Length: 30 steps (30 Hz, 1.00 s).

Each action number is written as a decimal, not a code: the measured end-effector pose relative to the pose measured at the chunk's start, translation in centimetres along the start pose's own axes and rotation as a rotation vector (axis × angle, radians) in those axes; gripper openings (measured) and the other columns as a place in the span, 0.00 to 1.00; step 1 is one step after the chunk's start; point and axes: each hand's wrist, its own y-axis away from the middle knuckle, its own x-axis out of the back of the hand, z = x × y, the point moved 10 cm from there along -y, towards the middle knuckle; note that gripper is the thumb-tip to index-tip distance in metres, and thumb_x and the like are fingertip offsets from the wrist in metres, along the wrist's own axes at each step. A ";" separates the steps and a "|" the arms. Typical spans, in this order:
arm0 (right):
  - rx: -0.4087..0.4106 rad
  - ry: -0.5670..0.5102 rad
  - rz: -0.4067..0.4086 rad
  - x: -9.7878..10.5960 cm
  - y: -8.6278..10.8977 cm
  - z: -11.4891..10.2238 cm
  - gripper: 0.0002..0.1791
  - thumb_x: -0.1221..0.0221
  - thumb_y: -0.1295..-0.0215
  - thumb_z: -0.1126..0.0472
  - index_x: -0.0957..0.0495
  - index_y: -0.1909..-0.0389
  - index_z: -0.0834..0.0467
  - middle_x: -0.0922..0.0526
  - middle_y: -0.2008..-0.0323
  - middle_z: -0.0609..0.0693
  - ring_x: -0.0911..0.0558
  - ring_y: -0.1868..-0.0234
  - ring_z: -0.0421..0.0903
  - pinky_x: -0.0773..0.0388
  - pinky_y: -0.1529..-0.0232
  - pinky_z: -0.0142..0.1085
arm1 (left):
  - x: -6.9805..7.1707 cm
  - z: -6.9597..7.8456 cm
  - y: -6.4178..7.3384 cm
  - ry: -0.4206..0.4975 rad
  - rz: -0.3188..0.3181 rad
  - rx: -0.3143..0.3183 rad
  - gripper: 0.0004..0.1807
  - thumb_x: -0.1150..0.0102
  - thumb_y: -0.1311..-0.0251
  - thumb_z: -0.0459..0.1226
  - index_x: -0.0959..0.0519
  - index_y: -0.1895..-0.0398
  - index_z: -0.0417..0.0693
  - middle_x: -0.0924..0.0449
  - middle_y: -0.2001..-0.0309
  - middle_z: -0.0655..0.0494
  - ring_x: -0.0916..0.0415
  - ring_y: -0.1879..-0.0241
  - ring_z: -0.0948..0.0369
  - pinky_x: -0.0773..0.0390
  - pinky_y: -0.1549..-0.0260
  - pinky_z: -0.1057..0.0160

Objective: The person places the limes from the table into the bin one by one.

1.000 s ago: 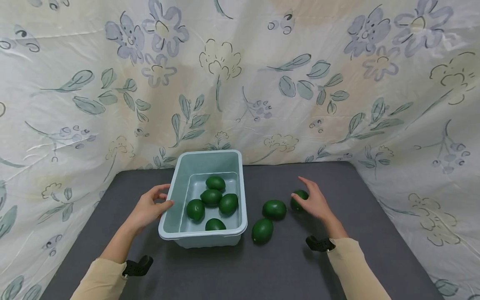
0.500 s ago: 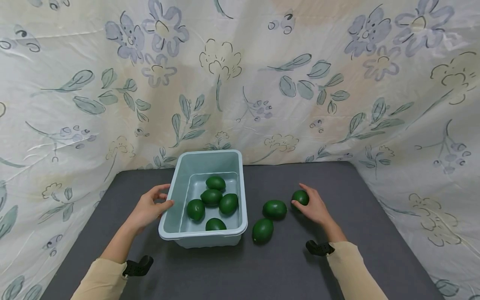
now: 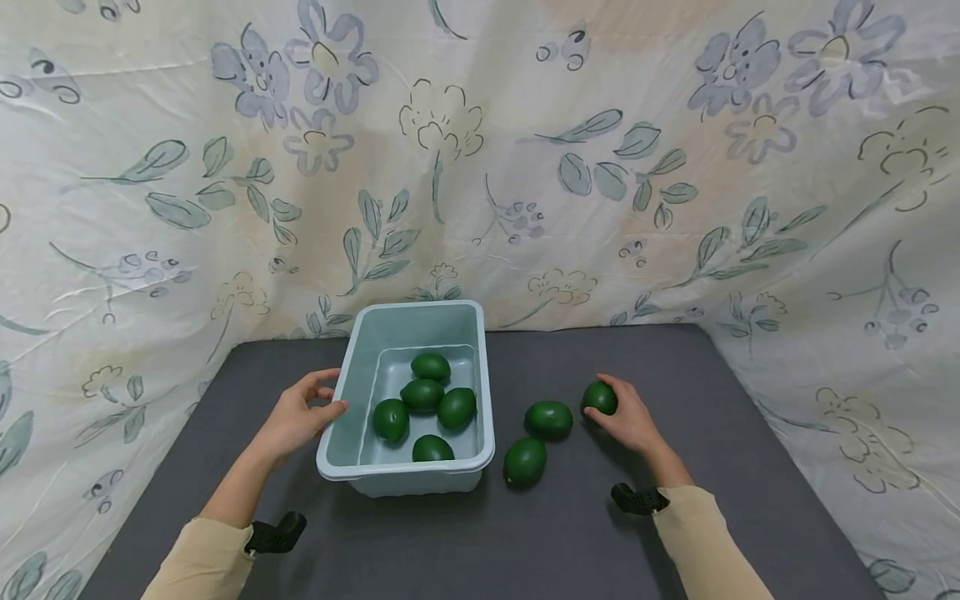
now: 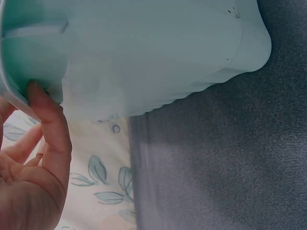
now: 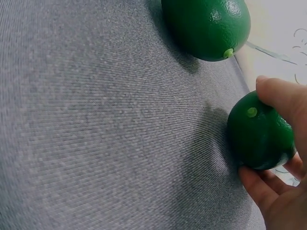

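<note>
My left hand (image 3: 300, 419) grips the left rim of a pale blue-green plastic bin (image 3: 417, 482). In the left wrist view, a digit of the left hand (image 4: 41, 167) bends under the bin's rim, against its outer wall (image 4: 158, 52). Several dark green limes lie inside, one lime (image 3: 422, 395) near the middle. To the right of the bin, my right hand (image 3: 632, 417) pinches a lime (image 3: 600, 398) between thumb and fingers. The right wrist view has this lime (image 5: 259, 132) low over the cloth, thumb on one side and fingers on the other.
Two more limes lie between the bin and my right hand: one lime (image 3: 549, 420) and, nearer me, another lime (image 3: 525, 462). Dark grey cloth (image 3: 450, 550) covers the table. A floral curtain (image 3: 480, 167) hangs behind and along both sides.
My right hand has lowered around the far-right lime, and its thumb and fingers have closed in on it. The left hand and the bin have stayed in place.
</note>
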 end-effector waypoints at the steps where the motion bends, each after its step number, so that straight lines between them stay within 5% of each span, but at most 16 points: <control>1: -0.003 0.000 0.001 0.0 0.0 0.0 0.36 0.39 0.41 0.55 0.41 0.35 0.63 0.38 0.42 0.68 0.30 0.48 0.64 0.29 0.57 0.56 | 0.0 0.0 0.0 -0.001 0.000 0.000 0.34 0.43 0.40 0.37 0.44 0.32 0.44 0.31 0.50 0.37 0.23 0.69 0.58 0.22 0.74 0.60; 11: -0.009 -0.026 0.011 0.2 -0.4 -0.1 0.36 0.38 0.42 0.55 0.41 0.35 0.61 0.38 0.41 0.67 0.30 0.48 0.63 0.29 0.57 0.55 | 0.0 0.1 0.1 0.004 -0.001 -0.006 0.33 0.43 0.40 0.36 0.44 0.33 0.44 0.31 0.50 0.37 0.23 0.68 0.58 0.22 0.73 0.60; 30: 0.021 -0.051 0.029 1.6 -2.6 -3.8 0.37 0.38 0.43 0.53 0.40 0.35 0.58 0.38 0.41 0.65 0.30 0.49 0.60 0.29 0.57 0.54 | -0.1 0.2 0.1 0.006 -0.005 -0.001 0.33 0.44 0.40 0.36 0.44 0.33 0.43 0.31 0.50 0.36 0.22 0.69 0.58 0.22 0.74 0.60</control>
